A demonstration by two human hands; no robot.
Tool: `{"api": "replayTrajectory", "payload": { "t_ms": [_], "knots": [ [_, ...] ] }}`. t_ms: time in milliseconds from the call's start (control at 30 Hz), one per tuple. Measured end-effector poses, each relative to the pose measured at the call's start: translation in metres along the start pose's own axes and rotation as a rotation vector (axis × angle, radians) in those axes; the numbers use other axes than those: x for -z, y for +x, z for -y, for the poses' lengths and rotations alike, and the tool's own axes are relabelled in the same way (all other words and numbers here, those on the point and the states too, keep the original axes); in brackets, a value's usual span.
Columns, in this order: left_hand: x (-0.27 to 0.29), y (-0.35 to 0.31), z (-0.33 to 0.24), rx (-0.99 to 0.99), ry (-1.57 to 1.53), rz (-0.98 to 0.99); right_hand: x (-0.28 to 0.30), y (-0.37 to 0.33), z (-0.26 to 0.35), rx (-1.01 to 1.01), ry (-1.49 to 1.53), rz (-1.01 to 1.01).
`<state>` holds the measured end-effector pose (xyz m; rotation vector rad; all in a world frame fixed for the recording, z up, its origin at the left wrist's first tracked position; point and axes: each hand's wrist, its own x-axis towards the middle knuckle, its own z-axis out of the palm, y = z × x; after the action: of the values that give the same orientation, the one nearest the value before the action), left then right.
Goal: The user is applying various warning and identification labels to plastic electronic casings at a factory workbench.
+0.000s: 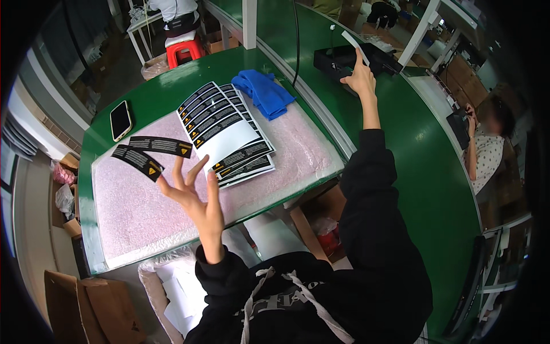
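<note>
My left hand is over the pink-padded work surface with fingers spread. Two black labels with orange warning triangles cling to its fingertips: an upper label and a lower label. Beside the thumb lies a stack of label sheets with rows of the same black labels and a bare white backing patch. My right hand reaches far right, index finger stretched out and thumb apart. At that fingertip is a narrow white strip, over a black tray-like part. How the strip is held is too small to tell.
A phone lies left on the green table; a blue cloth is behind the sheets. A metal rail divides table and green bench. Another person works at the right. Cardboard boxes stand low left, a red stool beyond.
</note>
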<state>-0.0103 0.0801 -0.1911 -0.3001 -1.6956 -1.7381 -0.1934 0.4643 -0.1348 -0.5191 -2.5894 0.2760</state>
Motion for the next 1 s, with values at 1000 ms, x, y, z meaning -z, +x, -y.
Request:
{"api": "replayTrajectory", "payload": {
  "t_ms": [1000],
  "knots": [
    [0.009,0.003,-0.085,-0.108,-0.571,-0.133,0.114,-0.079,0.000,0.438,0.312,-0.123]
  ]
}}
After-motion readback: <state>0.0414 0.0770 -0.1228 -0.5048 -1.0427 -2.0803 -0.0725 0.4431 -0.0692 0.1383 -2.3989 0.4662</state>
